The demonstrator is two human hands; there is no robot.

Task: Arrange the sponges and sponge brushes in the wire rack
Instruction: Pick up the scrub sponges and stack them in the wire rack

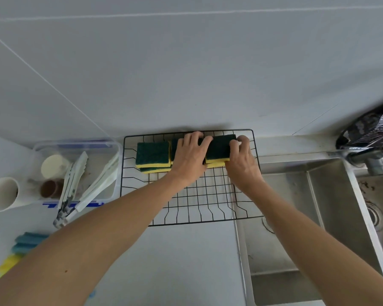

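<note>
Grey counter, wire rack: right-hand fingers clamped on rightmost sponge.

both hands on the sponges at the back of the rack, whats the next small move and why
Probably let go of the right sponge stack and reach the left hand for the blue and yellow sponge brushes at the counter's near left. The sponges already sit in a row along the back of the wire rack, whose front is bare.
</note>
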